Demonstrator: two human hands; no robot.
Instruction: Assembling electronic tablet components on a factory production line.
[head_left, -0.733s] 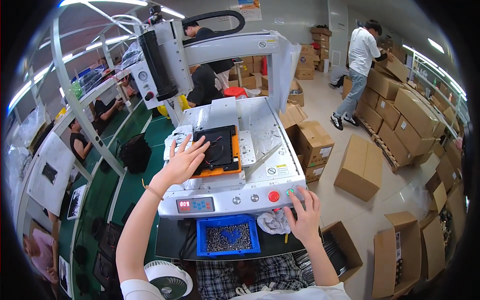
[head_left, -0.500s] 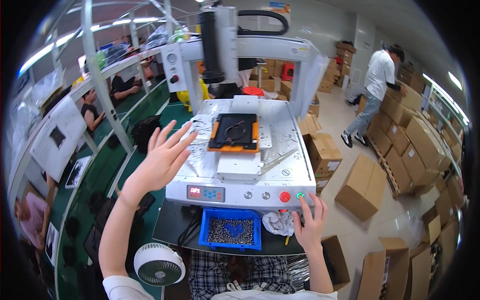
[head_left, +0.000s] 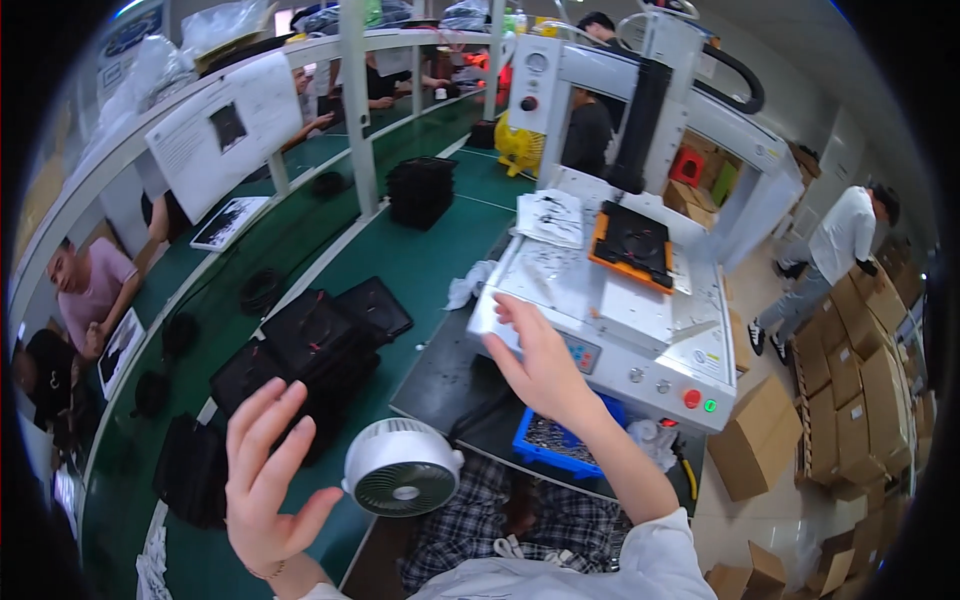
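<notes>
My left hand is raised with fingers and thumb spread, holding nothing. Just beyond it, on the green table, lies a pile of flat black plastic parts, some with thin wires on top. Over the front left corner of a white gantry machine hovers my right hand, thumb apart from its fingers and nothing in it. On the machine's bed an orange fixture bears a black flat part with a looped wire. My right forearm partly hides a blue bin of small metal pieces.
A white fan stands at the table's near edge. Another stack of black parts is farther back. The machine's front carries a red button and a lit green button. Cardboard boxes and a person are at right.
My view has swung left toward the green table. The right hand has left the green button and come across to the machine's front left. My left hand has moved back from the machine toward the black parts.
</notes>
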